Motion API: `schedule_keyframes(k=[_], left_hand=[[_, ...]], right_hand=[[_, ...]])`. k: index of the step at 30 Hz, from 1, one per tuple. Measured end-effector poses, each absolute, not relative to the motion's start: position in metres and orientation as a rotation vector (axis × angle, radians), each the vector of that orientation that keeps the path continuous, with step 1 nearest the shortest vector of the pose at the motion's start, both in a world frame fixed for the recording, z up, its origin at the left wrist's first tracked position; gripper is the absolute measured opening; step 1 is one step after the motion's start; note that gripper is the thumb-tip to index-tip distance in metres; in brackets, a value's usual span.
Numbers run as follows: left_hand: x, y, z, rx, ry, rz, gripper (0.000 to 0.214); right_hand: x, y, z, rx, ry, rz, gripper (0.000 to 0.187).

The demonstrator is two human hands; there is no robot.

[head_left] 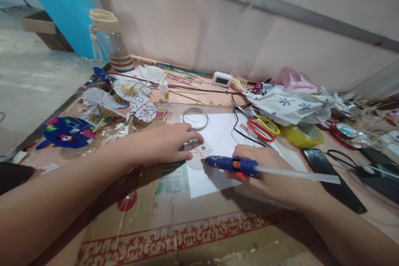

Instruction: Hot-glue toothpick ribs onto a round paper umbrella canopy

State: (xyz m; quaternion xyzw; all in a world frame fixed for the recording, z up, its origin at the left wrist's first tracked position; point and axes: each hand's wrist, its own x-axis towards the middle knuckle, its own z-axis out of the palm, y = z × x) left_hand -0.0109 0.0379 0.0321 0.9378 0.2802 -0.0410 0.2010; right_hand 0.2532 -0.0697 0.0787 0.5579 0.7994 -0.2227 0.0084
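My right hand (258,166) is closed around a blue hot glue gun (230,165), a long clear glue stick poking out of its back end. Its nozzle points left and meets, or nearly meets, a small round disc (197,162) of pale fabric or paper with a blue flower print and thin sticks spread from its middle. The disc lies on a white paper sheet (202,189). At the disc's left edge rests my left hand (174,143), thumb and fingers apart and touching it. Just beyond is a metal ring (204,112).
Finished-looking round fans (142,108) and a small white bottle (163,90) stand left. Scissors with red handles (261,129), yellow tape (304,135), flowered cloth (289,104) and a phone (333,181) lie right. A glass bottle (114,43) and digital timer (222,79) are behind.
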Motion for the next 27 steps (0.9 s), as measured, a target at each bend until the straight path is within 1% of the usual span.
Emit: schedule_keyframes(k=[3,13,23,27], left_hand=[[-0.011,0.0379,0.0317,2.623,0.789,-0.125,0.048],[-0.0099,0.0383,0.0317,2.623,0.794,-0.123,0.047],[-0.0108,0.0375,0.033,2.629,0.79,-0.131,0.046],[-0.0104,0.0377,0.033,2.629,0.792,-0.128,0.046]], right_hand=[[0.2523,-0.0697,0.0797,1.755,2.478,-0.703,0.011],[0.2543,-0.0704,0.0798,1.763,2.528,-0.672,0.013],[0.2566,-0.0725,0.0826,1.761,2.464,-0.745,0.013],[0.2563,-0.0738,0.0844,1.757,2.485,-0.693,0.012]])
